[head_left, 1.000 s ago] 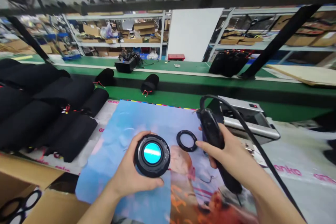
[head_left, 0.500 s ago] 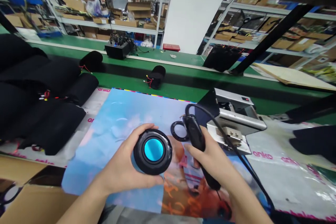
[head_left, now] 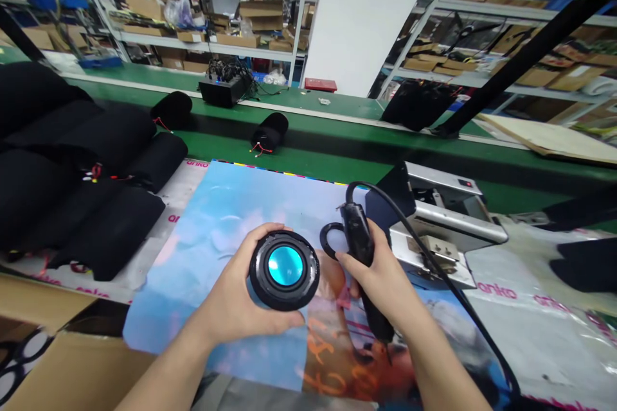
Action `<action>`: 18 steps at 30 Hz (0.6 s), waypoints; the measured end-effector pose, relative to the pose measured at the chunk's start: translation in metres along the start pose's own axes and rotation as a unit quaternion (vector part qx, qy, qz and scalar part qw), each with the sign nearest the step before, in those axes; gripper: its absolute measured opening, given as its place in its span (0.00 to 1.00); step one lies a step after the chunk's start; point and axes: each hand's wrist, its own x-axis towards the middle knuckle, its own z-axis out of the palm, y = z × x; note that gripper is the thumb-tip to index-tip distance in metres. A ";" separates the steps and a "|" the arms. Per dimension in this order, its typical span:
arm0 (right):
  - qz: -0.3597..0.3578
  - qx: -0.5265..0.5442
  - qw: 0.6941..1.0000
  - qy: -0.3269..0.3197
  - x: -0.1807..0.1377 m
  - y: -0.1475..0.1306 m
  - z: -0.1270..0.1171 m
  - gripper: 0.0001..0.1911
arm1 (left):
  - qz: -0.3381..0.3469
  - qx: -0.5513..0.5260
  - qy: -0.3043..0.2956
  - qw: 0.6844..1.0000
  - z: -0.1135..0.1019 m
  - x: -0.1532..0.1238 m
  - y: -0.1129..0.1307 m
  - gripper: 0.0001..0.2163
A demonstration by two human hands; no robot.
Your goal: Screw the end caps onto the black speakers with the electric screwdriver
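Note:
My left hand is closed around the side of a round black speaker, whose shiny blue centre faces up toward me. Wrapped in my right hand is a black corded electric screwdriver, tilted, its thin bit pointing down over the printed sheet. Just left of the screwdriver, a flat black ring is partly covered by my right fingers. Whether they touch the ring, I cannot tell. Beneath both hands spreads the blue and orange printed sheet.
Black fabric-covered cylinders are heaped at the left. Another black cylinder with red wires lies on the green conveyor. A silver-and-black machine stands at right, near the screwdriver's cord. An open cardboard box holds black rings at lower left.
The wired cylinder on the conveyor has shifted left and turned. My right hand has come closer to the ring, covering more of it. The speaker remains in my left hand, tilted slightly differently.

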 end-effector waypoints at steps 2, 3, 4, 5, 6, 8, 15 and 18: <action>0.011 -0.003 1.000 -0.003 -0.002 -0.001 0.002 0.53 | 0.005 0.000 0.003 1.000 0.000 -0.001 -0.001 0.45; 0.017 -0.003 1.000 -0.010 -0.005 -0.001 0.002 0.53 | 0.005 0.001 0.004 1.000 0.000 -0.001 -0.001 0.44; 0.024 -0.002 1.000 -0.020 -0.009 -0.001 0.003 0.53 | 0.003 0.002 0.005 1.000 0.000 -0.001 -0.001 0.44; 0.028 0.002 0.999 -0.033 -0.014 -0.001 0.004 0.52 | 0.002 0.004 0.005 1.000 0.000 -0.001 -0.001 0.44; 0.030 0.007 0.999 -0.045 -0.020 0.000 0.003 0.52 | 0.002 0.006 0.005 1.000 0.000 0.000 -0.001 0.44; 0.028 0.017 0.998 -0.059 -0.031 0.002 0.001 0.49 | 0.008 0.014 0.006 1.000 -0.001 0.000 0.000 0.45; 0.014 0.006 1.000 -0.021 -0.041 0.014 -0.017 0.39 | 0.072 0.092 0.080 0.990 -0.027 -0.003 0.001 0.40; -0.011 -0.009 1.000 0.001 -0.036 0.015 -0.021 0.43 | 0.074 0.124 0.116 0.983 -0.041 -0.005 0.002 0.40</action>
